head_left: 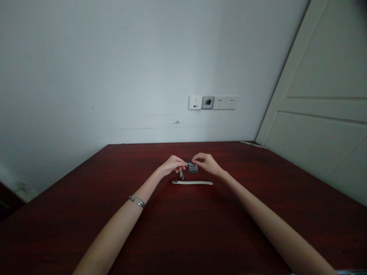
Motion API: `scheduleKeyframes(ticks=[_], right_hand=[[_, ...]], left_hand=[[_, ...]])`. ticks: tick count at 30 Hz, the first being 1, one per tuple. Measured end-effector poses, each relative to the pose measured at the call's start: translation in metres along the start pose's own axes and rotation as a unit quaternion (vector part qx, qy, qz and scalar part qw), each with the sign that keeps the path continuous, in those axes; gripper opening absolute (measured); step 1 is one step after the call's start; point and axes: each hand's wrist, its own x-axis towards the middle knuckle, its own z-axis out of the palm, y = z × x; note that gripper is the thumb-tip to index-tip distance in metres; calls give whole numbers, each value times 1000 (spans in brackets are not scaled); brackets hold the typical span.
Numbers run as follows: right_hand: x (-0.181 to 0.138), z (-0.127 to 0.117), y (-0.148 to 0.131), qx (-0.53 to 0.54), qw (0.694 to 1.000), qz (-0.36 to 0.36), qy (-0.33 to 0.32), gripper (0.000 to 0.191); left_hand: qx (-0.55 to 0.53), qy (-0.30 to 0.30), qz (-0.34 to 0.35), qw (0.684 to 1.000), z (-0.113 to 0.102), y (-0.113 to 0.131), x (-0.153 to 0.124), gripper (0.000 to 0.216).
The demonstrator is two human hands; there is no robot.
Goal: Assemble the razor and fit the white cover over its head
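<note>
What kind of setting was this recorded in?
Probably an ordinary indoor room, perhaps at home: a dark reddish wood-look tabletop stands against a plain pale wall with sockets, and a pale panelled door or cupboard front is at right.

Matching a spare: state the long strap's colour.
Off-white strap, with a grey left end; head view.

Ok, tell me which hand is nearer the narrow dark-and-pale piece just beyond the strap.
Left. The left hand is at the narrow piece, fingers by its top end. The right hand is farther off, to its right, near the small flat case.
</note>
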Motion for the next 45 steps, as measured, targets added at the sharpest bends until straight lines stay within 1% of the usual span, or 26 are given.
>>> scheduleKeyframes(ticks=[3,6,8,17,20,25,29,32,35,40,42,45], right_hand=[[-2,0,-2,-18,999,-15,-23,17],[-4,-2,-6,-73,996,-16,-42,17],[-6,-3,-9,-113,993,-15,-43,18],[-9,-4,-20,-257,964,-33,-65,18],[-8,-4,-23,-276,958,-38,-66,18],[-7,-6,-21,-259,963,-42,-58,16],[-6,-9,-12,-246,966,-15,-75,15],[-7,-9,-6,-257,960,22,-112,14],[-8,-7,-4,-272,951,62,-134,13],[-9,-4,-2,-301,938,101,-141,15],[-9,-3,-2,-314,933,106,-143,16],[-9,-2,0,-325,929,104,-142,15]], left_hand=[[12,-1,14,1000,1,1,-1,18],[20,5,18,1000,2,2,0,19],[22,6,17,1000,2,3,0,19],[13,7,25,1000,4,2,2,18],[10,7,25,1000,4,2,2,18],[-6,5,29,1000,4,4,1,26],[-41,32,16,999,0,5,1,33],[-72,61,9,996,-6,3,3,32],[-97,75,5,992,-12,-1,5,31],[-124,86,-14,988,-18,-9,8,29],[-127,93,-23,987,-19,-11,8,28],[-130,91,-19,987,-20,-12,9,28]])
